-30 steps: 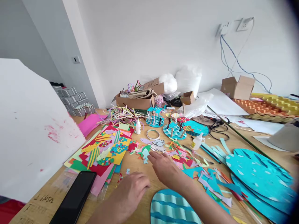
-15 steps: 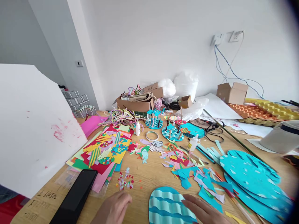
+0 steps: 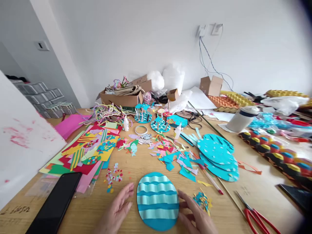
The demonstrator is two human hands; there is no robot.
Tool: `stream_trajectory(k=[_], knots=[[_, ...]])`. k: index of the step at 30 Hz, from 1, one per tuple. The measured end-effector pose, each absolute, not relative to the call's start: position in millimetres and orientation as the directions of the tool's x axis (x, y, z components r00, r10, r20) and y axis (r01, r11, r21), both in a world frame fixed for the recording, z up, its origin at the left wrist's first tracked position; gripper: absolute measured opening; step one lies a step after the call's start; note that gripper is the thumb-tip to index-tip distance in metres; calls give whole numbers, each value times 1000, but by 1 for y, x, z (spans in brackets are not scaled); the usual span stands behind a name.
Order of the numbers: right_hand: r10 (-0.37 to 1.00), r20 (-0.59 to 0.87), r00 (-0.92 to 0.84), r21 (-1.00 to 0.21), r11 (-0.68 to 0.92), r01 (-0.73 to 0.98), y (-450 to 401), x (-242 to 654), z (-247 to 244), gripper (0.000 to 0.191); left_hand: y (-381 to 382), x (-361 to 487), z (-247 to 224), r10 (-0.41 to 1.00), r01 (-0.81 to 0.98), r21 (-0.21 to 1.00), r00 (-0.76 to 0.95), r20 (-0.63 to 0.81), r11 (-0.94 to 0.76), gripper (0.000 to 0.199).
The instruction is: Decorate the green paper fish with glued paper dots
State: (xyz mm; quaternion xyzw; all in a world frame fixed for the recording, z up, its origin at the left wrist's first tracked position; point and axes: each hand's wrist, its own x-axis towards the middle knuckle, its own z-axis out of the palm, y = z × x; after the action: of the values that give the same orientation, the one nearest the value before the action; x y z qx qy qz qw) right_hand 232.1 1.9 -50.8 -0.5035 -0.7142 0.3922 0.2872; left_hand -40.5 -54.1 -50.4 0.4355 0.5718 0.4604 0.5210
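A blue oval disc [image 3: 156,224] lies flat on the wooden table in front of me, with wavy pale-blue paper strips across it. To its left rests my left hand [image 3: 119,206], fingers spread a little and holding nothing, with a gap to the disc. My right hand [image 3: 195,213] is at the disc's right edge, its fingers stretched out and the fingertips at or very near the rim. Small paper bits [image 3: 114,174] lie beyond my left hand. A little heap of blue and yellow scraps [image 3: 203,200] sits just past my right hand.
At the left are a black phone [image 3: 57,201] and coloured paper sheets [image 3: 85,182]. Red-handled scissors [image 3: 255,216] lie front right, near stacked blue discs [image 3: 216,151]. Further back stand glue bottles [image 3: 177,131], decorated fish models [image 3: 160,125] and a cardboard box [image 3: 122,99].
The view has turned right and tilted down, showing the whole disc, the scissors and the egg-carton strips. My right hand has gone from over the disc to its right edge; my left hand's fingers have opened.
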Motion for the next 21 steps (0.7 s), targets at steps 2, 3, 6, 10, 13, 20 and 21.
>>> stream_trajectory(k=[2, 3, 6, 10, 13, 20, 21], knots=[[953, 0, -303, -868, 150, 474, -1, 226, -47, 44, -52, -37, -51, 980, -22, 981, -55, -191, 190, 50], [954, -12, -299, -875, 135, 466, -1, 224, -45, 44, -51, -36, -52, 982, -35, 983, -53, -183, 181, 50], [935, -73, -347, -881, 103, 462, 0, 220, -37, 45, -46, -32, -55, 985, -80, 988, -99, -142, 134, 54], [919, -110, -380, -877, 90, 472, 4, 213, -32, 43, -39, -34, -54, 976, -97, 987, -162, -144, 130, 56], [941, -51, -336, -892, 109, 440, 8, 203, -38, 43, -36, -40, -51, 972, -72, 987, -179, -151, 140, 56], [949, 32, -315, -870, 182, 459, 23, 191, -62, 47, -33, -50, -56, 982, 30, 995, -168, -89, 95, 53], [952, 44, -302, -865, 188, 466, 25, 191, -65, 47, -33, -50, -56, 983, 48, 994, -164, -85, 94, 52]])
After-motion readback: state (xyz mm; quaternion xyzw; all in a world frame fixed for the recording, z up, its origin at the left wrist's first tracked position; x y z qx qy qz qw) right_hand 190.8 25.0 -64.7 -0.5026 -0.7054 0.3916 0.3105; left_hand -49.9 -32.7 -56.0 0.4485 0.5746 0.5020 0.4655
